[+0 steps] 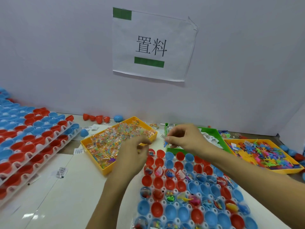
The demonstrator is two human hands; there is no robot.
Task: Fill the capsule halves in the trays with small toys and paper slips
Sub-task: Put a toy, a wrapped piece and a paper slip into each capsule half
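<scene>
A white tray (162,177) of red and blue capsule halves lies in front of me; some halves hold small toys and paper slips. My left hand (132,154) hovers with curled fingers over the tray's far left corner, beside the yellow bin of clear bead packets (115,142); what it holds is blurred. My right hand (183,138) hangs over the green bin of paper slips (212,131) and pinches a small blue toy (165,143) above the tray's far edge.
A yellow bin of coloured plastic toys (264,154) sits at the right. Stacked trays of capsule halves (29,142) fill the left. Loose red and blue capsule halves (99,119) and paper slips (61,172) lie on the table by the wall.
</scene>
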